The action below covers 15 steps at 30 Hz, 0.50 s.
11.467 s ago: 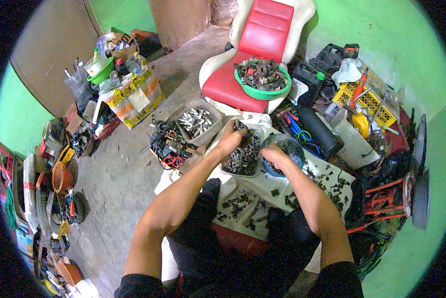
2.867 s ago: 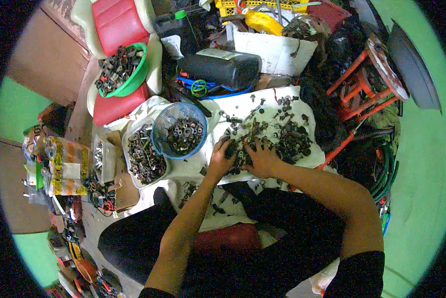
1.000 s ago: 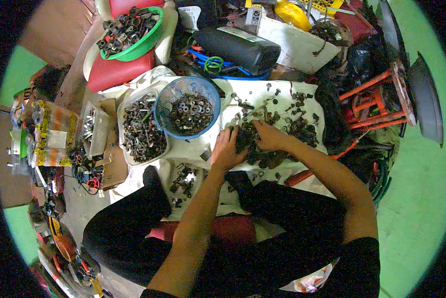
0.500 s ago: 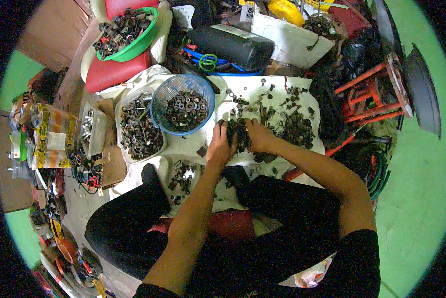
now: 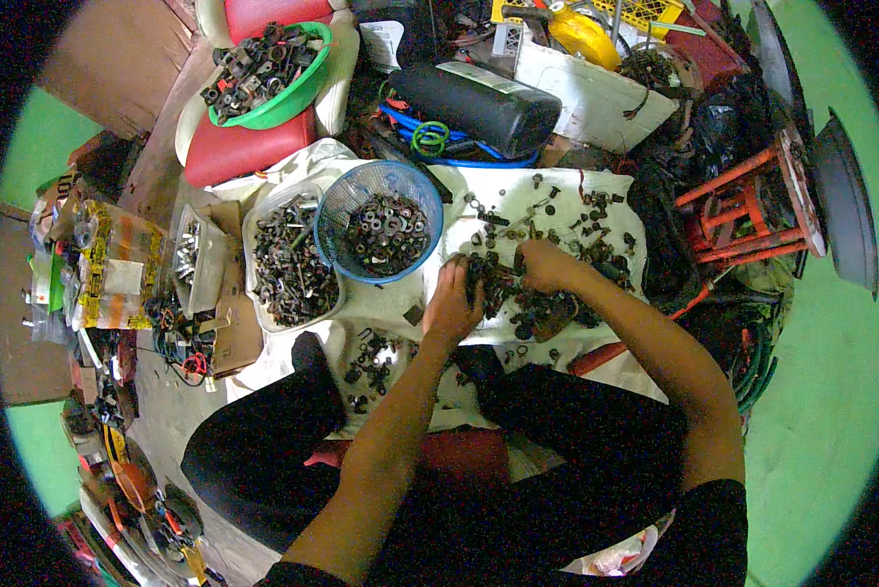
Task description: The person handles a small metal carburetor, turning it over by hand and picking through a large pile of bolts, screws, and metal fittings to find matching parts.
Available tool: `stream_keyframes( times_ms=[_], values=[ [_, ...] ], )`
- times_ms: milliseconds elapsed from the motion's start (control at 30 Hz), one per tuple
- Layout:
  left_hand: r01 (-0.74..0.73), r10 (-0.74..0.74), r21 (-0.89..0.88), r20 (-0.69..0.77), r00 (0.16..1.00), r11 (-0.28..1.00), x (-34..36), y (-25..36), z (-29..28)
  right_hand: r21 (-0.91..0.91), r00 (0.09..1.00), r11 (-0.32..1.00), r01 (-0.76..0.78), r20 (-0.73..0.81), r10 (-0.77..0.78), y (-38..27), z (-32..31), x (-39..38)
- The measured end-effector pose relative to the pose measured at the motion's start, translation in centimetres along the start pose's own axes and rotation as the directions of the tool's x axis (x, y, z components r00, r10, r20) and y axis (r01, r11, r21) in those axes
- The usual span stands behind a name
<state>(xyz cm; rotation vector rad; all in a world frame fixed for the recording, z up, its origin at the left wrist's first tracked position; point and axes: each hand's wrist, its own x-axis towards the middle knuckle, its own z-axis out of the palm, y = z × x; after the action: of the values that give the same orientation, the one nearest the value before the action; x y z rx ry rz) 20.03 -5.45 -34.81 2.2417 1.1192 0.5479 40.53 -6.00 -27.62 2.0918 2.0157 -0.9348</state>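
My left hand (image 5: 449, 301) rests at the left edge of a dark heap of small metal parts (image 5: 498, 290) on the white cloth (image 5: 430, 338). Its fingers are stretched forward and slightly bent along the heap. At the heap's far right side is my right hand (image 5: 549, 266), its fingers curled in and pointing down among loose bolts and nuts; whatever lies between the fingertips is hidden. Just beyond my left hand stands a blue mesh basket (image 5: 334, 230) holding washers and nuts. Left of it, a pale tray (image 5: 254, 279) is full of bolts.
A green basin (image 5: 314, 83) of dark parts sits on a red and white seat (image 5: 254, 152). Beyond the cloth lies a black cylinder (image 5: 488, 103). An orange metal frame (image 5: 743, 201) stands at right. More small parts (image 5: 376, 364) lie between my legs.
My right hand has moved away to the right and slightly farther out, widening the space between my hands. My left hand stays beside the heap. The whole view has shifted a little.
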Motion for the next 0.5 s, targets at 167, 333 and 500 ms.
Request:
stream_keyframes(
  times_ms=[167, 333, 500],
  values=[
    [-0.005, 0.004, -0.116, -0.005, 1.000, 0.993, 0.1, -0.2, 0.5, 0.287, 0.989, 0.951, 0.114, 0.061, -0.137, -2.1, -4.4, 0.9],
    [-0.062, 0.060, -0.067, -0.036, 0.998, 0.996, -0.1, -0.4, 0.7, 0.044, 0.966, 0.999, -0.028, 0.259, 0.016, -0.2, -6.4, 3.5],
    [-0.021, 0.021, -0.020, 0.002, 1.000, 1.000, -0.1, 0.0, 0.3, -0.147, 0.995, 0.985, -0.094, -0.036, 0.090, 2.2, -3.5, 5.8]
  ],
)
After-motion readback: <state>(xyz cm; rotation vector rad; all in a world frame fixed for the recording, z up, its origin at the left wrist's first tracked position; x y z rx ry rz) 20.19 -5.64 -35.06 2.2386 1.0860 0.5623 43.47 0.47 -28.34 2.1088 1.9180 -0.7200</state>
